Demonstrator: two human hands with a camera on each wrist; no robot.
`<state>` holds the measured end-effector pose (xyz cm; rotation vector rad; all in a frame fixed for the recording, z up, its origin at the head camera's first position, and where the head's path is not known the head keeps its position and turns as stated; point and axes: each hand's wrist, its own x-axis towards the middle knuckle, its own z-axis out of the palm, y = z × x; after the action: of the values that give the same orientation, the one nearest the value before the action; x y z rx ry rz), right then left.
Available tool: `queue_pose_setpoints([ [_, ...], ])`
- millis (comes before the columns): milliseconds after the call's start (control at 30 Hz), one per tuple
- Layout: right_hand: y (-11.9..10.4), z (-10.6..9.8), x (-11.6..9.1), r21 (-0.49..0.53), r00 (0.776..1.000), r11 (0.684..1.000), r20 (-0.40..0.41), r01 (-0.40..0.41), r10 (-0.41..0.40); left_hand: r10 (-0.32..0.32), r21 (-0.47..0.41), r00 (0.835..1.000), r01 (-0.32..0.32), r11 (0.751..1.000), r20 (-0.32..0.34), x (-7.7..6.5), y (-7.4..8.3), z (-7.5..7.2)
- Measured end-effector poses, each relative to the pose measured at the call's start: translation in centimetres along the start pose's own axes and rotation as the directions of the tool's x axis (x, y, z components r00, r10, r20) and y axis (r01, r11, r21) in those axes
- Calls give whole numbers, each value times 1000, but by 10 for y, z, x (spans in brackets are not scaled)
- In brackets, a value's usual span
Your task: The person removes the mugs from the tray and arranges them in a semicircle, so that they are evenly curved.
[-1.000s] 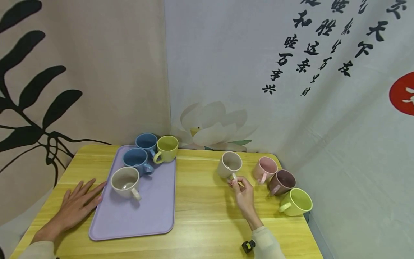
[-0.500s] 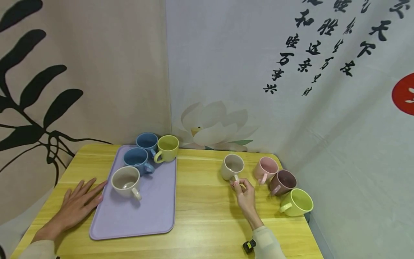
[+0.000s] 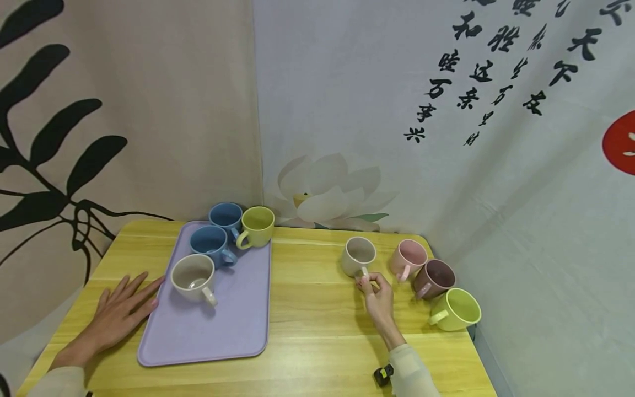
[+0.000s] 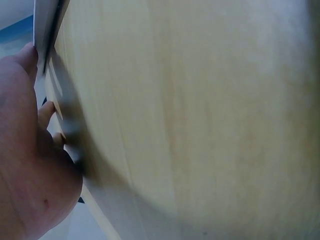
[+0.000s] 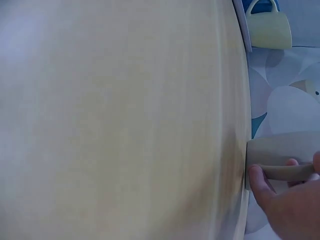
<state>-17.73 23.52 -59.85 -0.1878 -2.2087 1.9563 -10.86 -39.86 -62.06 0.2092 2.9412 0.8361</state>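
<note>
My right hand (image 3: 379,300) pinches the handle of a pale grey mug (image 3: 358,257) that stands upright near the table's back edge. In the right wrist view the thumb and fingers close round that mug's handle (image 5: 287,172). My left hand (image 3: 116,317) lies with fingers spread on the table, its fingertips at the left rim of a lilac tray (image 3: 238,325). On the tray stand an off-white mug (image 3: 193,278), two blue mugs (image 3: 208,245) and a yellow-green mug (image 3: 257,227), the latter at the back right corner.
Right of the grey mug, a pink mug (image 3: 408,259), a mauve mug (image 3: 434,279) and a lime-green mug (image 3: 455,310) stand in a slanting row along the right edge of the wooden table (image 3: 307,331). Printed curtains (image 3: 337,110) hang behind the table.
The grey mug has shifted slightly to the right and toward the front, with my right hand still on its handle. My left hand and the tray have stayed put.
</note>
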Motion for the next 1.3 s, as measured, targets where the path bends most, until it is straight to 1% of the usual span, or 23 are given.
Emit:
queue_pose_setpoints([
  [100,-1,0,3,-14,1000,1000,-19,-8,8,1,-3,1000,-1,1000,0,0,1,0],
  [300,-4,-5,8,-29,998,998,-39,-55,53,-3,-2,1000,3,1000,4,1,0,-1],
  [600,-7,-12,22,40,990,995,-104,-89,93,-7,-8,1000,7,1000,0,2,-3,2],
  [833,-9,-16,32,37,979,992,-158,-121,126,-12,2,1000,12,1000,7,1,0,0],
  [1033,-9,-15,34,61,969,991,-209,-120,130,2,9,1000,-2,1000,-1,0,-1,1],
  [1167,-9,-11,34,21,959,992,-252,-127,128,1,7,1000,-1,1000,-2,0,-1,1],
  [1300,-10,-6,35,-29,944,991,-308,-132,117,-2,4,1000,2,1000,-5,0,-1,1],
])
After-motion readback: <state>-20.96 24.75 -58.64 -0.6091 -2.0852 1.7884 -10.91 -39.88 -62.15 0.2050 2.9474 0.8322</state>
